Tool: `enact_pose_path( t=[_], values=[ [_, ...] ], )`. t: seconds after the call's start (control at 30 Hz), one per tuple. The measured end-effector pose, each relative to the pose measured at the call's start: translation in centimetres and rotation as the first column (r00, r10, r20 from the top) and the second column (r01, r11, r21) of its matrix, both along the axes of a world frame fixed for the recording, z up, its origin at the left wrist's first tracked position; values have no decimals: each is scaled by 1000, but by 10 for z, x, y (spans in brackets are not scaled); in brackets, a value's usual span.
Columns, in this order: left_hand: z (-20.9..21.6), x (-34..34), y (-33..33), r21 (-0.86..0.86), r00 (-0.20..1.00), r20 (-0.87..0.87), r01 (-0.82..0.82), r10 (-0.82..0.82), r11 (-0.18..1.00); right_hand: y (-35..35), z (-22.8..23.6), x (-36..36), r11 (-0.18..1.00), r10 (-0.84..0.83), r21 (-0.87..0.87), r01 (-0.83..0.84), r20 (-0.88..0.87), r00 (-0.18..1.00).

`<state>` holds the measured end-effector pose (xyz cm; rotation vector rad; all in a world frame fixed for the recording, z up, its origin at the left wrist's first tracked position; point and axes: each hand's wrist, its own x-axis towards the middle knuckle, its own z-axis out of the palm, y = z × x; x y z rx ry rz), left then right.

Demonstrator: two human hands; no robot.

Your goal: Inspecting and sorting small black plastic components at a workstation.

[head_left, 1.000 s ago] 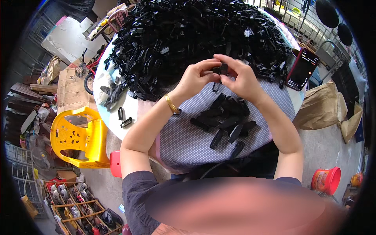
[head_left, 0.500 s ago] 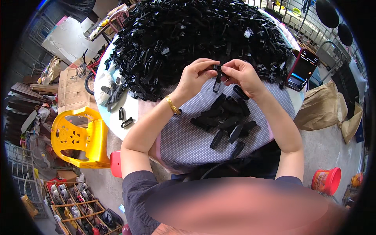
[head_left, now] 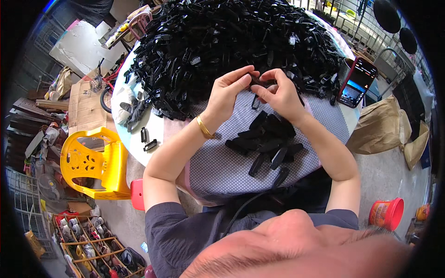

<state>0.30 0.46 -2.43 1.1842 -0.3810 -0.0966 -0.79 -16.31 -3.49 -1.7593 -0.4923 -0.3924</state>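
Observation:
My left hand and my right hand meet over the near edge of a large heap of black plastic pieces. Between their fingertips is a small black plastic piece, mostly hidden by the fingers. Both hands are closed on it. Just below, between the hands, shows a narrow frame-like black piece; whether it is joined to the held one I cannot tell. Nearer to me, a smaller pile of elongated black pieces lies on a dotted grey cloth.
A phone stands lit at the table's right edge. Two loose black pieces lie on the white tabletop at left. Around the table are a yellow chair, a red stool, a red bucket and brown paper bags.
My right hand has turned and shifted slightly left, its fingers curling closer to my left hand. The held piece is now more covered. In the small pile, a piece at upper right no longer shows.

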Motion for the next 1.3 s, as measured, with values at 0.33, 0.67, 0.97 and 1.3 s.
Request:
enact_pose_path(
  t=[0.33, 0.67, 0.97, 1.3],
  values=[
    [6, 2, 5, 18, 966, 88, 243, -243, 970, -6, 6, -7, 972, 155, -175, -154, -11, 988],
    [38, -17, 5, 621, 940, 184, 115, -287, 775, -19, -3, 14, 772, 297, -626, -106, 209, 932],
    [-2, 11, 3, 816, 882, 457, -362, -119, 452, -33, 1, 23, 805, 167, -588, 72, 342, 925],
    [-23, 25, 8, 716, 718, 679, -603, -151, 351, -28, 1, 26, 957, 164, -238, -165, -27, 986]
  ],
)
